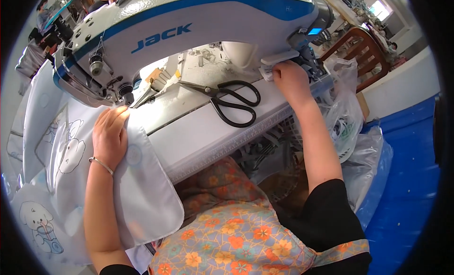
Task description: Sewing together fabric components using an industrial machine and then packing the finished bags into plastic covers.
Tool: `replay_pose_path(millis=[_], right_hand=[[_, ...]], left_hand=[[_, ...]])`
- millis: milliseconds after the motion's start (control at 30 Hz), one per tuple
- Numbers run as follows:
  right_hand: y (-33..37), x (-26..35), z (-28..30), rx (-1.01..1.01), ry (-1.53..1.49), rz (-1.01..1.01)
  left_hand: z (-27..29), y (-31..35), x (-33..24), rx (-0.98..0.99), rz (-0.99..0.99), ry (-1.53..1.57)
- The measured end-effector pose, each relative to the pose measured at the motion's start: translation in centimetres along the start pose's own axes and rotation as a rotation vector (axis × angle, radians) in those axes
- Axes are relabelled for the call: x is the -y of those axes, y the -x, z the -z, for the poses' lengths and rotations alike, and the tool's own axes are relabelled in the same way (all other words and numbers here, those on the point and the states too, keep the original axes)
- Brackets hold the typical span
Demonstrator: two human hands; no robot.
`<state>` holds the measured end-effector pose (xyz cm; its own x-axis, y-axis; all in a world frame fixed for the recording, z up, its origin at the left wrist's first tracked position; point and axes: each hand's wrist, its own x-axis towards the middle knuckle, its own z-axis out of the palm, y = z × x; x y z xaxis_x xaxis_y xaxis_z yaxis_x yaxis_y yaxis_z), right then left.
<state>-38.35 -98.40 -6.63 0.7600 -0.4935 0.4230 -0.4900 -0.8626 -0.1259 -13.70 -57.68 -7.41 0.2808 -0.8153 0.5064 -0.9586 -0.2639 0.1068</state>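
Observation:
White cloth (147, 180) printed with cartoon puppies hangs over the left end of the sewing machine's bed and down beside me. My left hand (111, 133) is on the cloth's upper edge, its fingers close together and gripping it, fingertips right by the needle area of the sewing machine (213, 31). What lies under those fingers is hidden. Off to the right, below the machine's pillar, my right hand (292, 81) is closed with its fingertips on a small white label (266, 72). Black-handled scissors (234, 102) rest on the bed between my hands.
A ruler strip (227, 145) runs along the table's front edge. Scraps and small pieces (201, 57) lie behind the bed. At the right are clear plastic bags (343, 95), a wooden chair (362, 52) and a blue surface (406, 166). Other people sit at the far left.

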Motion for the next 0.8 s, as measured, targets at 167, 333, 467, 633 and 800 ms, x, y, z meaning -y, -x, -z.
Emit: replay_pose_path(millis=[167, 333, 467, 633, 800], right_hand=[[0.0, -0.7, -1.0, -0.067, -0.101, -0.046], [0.5, -0.5, -0.3, -0.093, -0.211, -0.180], [0.9, 7.3, 1.2, 0.059, -0.347, -0.110], [0.8, 21.1, -0.8, 0.271, -0.879, 0.330], [0.9, 28.2, -6.8, 0.163, -0.815, 0.396]], left_hand=[[-0.1, -0.1, 0.1, 0.021, 0.041, 0.016], [-0.5, -0.3, 0.3, 0.015, 0.048, 0.044], [0.6, 1.0, 0.7, -0.019, 0.044, -0.109], [0.4, 0.7, 0.5, -0.034, 0.105, 0.155], [0.0, 0.2, -0.4, -0.044, 0.266, 0.235]])
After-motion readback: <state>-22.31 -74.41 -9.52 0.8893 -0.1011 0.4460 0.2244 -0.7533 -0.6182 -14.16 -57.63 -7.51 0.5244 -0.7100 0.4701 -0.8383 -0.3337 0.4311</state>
